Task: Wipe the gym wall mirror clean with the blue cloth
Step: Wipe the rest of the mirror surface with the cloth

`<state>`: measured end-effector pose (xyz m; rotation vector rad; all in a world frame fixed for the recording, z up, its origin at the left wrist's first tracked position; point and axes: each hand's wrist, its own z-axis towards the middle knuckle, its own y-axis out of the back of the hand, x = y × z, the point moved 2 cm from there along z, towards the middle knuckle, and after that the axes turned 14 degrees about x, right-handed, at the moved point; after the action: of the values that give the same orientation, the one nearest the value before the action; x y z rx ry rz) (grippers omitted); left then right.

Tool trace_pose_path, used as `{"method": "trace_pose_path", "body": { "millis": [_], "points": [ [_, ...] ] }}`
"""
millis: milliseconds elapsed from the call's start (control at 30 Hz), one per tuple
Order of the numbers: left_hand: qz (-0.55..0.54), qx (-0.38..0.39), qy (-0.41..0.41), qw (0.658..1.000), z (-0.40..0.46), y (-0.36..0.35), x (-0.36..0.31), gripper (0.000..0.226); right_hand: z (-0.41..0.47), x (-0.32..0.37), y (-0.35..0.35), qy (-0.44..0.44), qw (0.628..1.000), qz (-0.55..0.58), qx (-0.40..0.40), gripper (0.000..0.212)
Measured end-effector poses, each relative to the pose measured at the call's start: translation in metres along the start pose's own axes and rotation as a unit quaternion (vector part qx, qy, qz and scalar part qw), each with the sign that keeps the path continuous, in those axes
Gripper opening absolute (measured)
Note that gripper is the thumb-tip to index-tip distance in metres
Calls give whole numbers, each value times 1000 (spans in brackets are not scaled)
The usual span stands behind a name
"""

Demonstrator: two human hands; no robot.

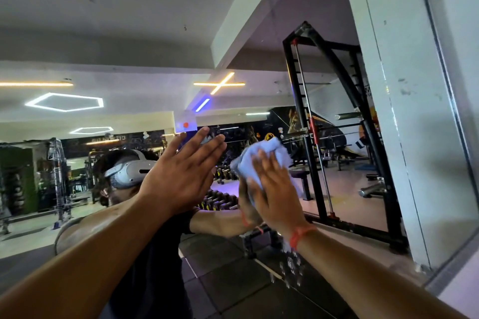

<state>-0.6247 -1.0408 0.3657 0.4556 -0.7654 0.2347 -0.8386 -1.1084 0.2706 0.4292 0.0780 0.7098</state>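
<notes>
Forearms reach up from the bottom edge toward the mirror [337, 116]. My right hand [274, 189] presses the cloth [261, 156] flat against the glass, fingers straight. It bunches above my fingertips: soft, light, best held under a spread palm. My left hand [181, 176] is beside it, fingers straight, holding nothing. Droplets [290, 267] cling below my right wrist.
</notes>
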Motion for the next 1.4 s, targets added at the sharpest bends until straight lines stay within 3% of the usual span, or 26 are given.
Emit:
{"method": "trace_pose_path", "body": {
  "millis": [67, 100, 167, 267, 300, 400, 433, 567, 633, 733, 833, 900, 933, 1000, 1067, 1100, 1167, 1233, 1267, 1300, 1400],
  "points": [
    [4, -1, -1, 1000, 0, 1, 0, 58, -28, -26, 1, 68, 996, -47, 44, 56],
    [5, -2, -1, 1000, 0, 2, 0, 58, -29, -43, 7, 51, 996, -51, 43, 56],
    [5, -3, 1, 1000, 0, 1, -2, 58, -9, -64, 17, -48, 999, -10, -15, 57],
    [4, -1, 6, 1000, 1, -1, -2, 58, 30, -38, 12, -190, 970, 118, -94, 66],
    [5, -2, 8, 1000, 0, 0, -2, 58, 31, -26, 7, -173, 974, 114, -88, 65],
    [4, -3, 7, 1000, 0, 1, -2, 58, 13, -37, 9, 2, 1000, -13, -27, 56],
    [3, -1, 7, 1000, 0, 1, -3, 58, 13, -52, 19, 10, 999, -28, -16, 55],
    [4, 14, 9, 1000, 1, -1, -3, 60, 35, -54, 23, -169, 979, 73, -84, 64],
    [1, 13, 13, 1000, 1, -1, -2, 60, 36, -37, 12, -146, 986, 55, -60, 65],
    [-2, 15, 14, 1000, 0, 1, -4, 59, 31, -73, 31, -18, 999, -27, 1, 60],
    [-4, 21, 14, 1000, 0, 2, -4, 59, 40, -104, 48, -124, 991, 37, -19, 67],
    [-3, 26, 12, 1000, 0, 3, -3, 59, 36, -79, 31, -163, 982, 82, -53, 67],
    [-3, 25, 11, 1000, 0, 4, -3, 59, 26, -60, 18, -132, 987, 78, -44, 64],
    [3, 26, 7, 1000, -1, 7, -4, 59, -10, -30, -6, 17, 999, 17, 31, 62],
    [6, 26, 10, 1000, 0, 9, -6, 58, -47, -40, -15, 148, 981, -79, 98, 70],
    [3, 27, 14, 1000, -1, 10, -8, 58, -60, -54, -16, 148, 980, -94, 95, 73],
    [-10, 24, 9, 1000, -6, 8, -23, 60, -77, -74, -20, -2, 1000, 0, 24, 69],
    [-6, 45, -77, 996, -15, -4, -56, 61, -90, -55, -35, -177, 974, 126, -62, 61],
    [-1, 64, -133, 989, -22, -12, -75, 60, -95, -35, -46, -200, 967, 138, -77, 60],
    [3, 80, -177, 981, -28, -18, -91, 59, -104, -16, -55, -178, 972, 132, -75, 61],
    [4, 100, -226, 969, -42, -30, -103, 56, -131, -26, -53, 45, 999, -3, 22, 65]
  ]
}}
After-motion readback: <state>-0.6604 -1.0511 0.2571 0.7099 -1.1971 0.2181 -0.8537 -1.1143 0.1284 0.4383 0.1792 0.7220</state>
